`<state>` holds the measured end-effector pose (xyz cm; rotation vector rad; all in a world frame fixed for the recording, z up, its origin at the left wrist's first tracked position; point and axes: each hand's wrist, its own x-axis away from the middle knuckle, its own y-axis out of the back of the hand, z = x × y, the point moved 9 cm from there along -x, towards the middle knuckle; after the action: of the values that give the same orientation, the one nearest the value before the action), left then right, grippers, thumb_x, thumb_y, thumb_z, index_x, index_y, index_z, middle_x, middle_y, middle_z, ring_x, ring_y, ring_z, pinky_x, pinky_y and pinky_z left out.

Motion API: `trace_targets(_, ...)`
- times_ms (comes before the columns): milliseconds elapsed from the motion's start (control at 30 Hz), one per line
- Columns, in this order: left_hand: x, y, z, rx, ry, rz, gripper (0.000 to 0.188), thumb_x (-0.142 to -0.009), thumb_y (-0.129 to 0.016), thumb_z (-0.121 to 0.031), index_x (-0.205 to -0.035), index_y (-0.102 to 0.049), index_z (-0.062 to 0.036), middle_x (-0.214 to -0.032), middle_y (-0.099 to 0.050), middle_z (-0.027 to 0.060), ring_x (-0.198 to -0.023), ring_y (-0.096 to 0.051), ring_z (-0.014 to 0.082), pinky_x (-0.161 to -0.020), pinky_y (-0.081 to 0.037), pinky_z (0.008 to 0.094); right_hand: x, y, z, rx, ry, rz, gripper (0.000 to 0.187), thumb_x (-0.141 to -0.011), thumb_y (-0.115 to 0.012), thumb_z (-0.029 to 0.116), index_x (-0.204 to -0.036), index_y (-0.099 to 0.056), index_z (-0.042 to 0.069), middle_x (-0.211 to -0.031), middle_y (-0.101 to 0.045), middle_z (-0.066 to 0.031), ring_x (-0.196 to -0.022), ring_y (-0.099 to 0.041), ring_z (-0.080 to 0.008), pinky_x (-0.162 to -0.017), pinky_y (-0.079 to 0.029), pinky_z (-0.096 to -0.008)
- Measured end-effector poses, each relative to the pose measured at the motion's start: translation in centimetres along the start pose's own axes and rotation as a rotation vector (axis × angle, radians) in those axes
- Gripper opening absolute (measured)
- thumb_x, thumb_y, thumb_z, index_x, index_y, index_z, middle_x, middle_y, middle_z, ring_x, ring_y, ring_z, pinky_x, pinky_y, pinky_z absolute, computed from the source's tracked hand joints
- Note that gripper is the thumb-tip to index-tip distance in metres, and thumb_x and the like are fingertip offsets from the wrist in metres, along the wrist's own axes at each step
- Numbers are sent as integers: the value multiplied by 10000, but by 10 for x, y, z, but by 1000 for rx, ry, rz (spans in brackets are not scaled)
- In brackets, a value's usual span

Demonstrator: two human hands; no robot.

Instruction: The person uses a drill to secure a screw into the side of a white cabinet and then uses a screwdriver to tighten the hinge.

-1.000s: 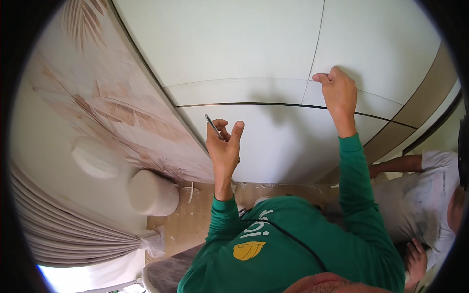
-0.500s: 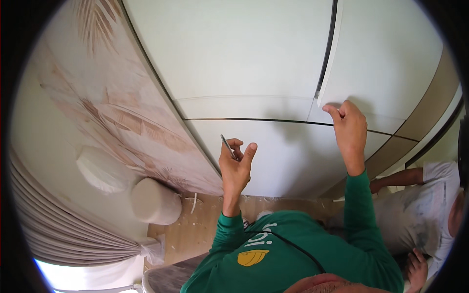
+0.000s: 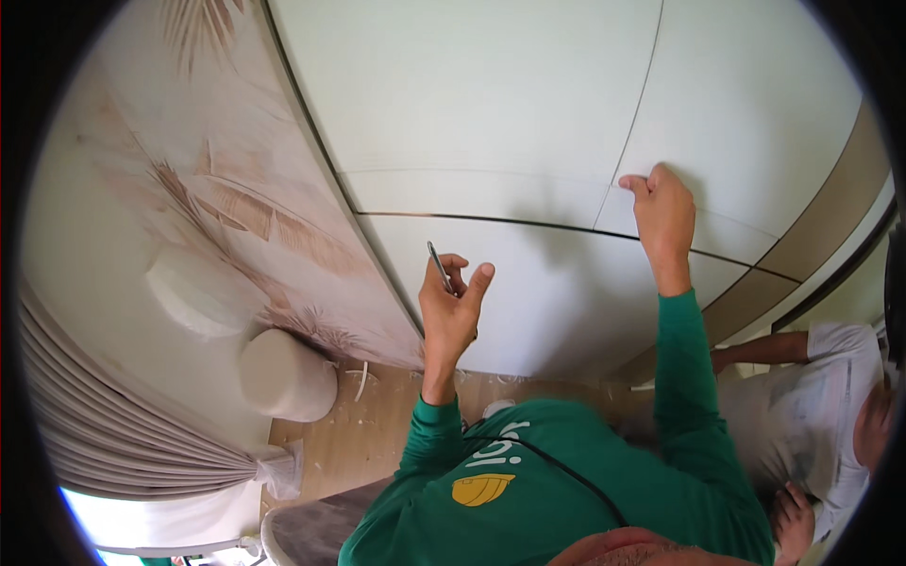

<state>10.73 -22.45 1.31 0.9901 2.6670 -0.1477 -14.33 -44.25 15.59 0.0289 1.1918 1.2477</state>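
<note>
Both forearms reach forward with bent elbows. The left hand [image 3: 449,307], thumb spread, holds a slim metal rod [image 3: 438,264] in its fingers, tip upward, before the lower panel [image 3: 510,292]. The right hand [image 3: 666,222], raised higher, fingers curled, is near the right panel's [image 3: 746,113] lower left corner; whether it grips anything cannot be told.

A person wears a deep-green, long-sleeved top [image 3: 590,453] with snug cuffs [image 3: 677,304], white lettering [image 3: 498,451] and a yellow, dome-shaped emblem [image 3: 482,490] on the chest, crossed by a thin black cord [image 3: 557,471].
</note>
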Motion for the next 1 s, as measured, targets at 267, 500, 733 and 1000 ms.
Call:
trace_targets(267, -2, -23, 2, 35, 1, 107, 418, -925, -844, -318, -1093, -603, -21, -782, -465, -39, -662, -399, 37, -562, -335, 219, 20, 8, 2, -61, -15, 11, 472, -943, -771, 274, -741, -431, 17, -781, -670, -107, -627, -497, -338, -595, -434, -440)
trace_targets(500, -10, -118, -22, 218, -96, 370, 368, -984, -759, -204, -1254, -629, 10, -833, -547, -1, -613, -421, 37, -542, -367, 234, 36, 46, 20, 70, 22, -102, 511, -832, -885, 370, -902, -533, 6, -869, -576, -137, -763, -549, -309, -687, -469, -432)
trace_targets(733, -23, -191, -24, 366, -76, 524, 411, -1053, -632, -135, -1435, -551, -5, -1049, -632, 16, -601, -444, 41, -546, -387, 239, 9, 25, 40, 88, 199, -296, 620, -807, -892, 277, -1135, -478, -47, -1130, -480, -175, -986, -530, -329, -856, -468, -446)
trace_targets(1000, -32, -199, -11, 419, -131, 549, 403, -1045, -663, -156, -1410, -585, -3, -1066, -646, 36, -609, -420, 37, -548, -381, 234, 32, 38, 41, 40, 25, -231, 526, -815, -846, 180, -1117, -456, -4, -1061, -423, -107, -905, -456, -244, -839, -456, -395)
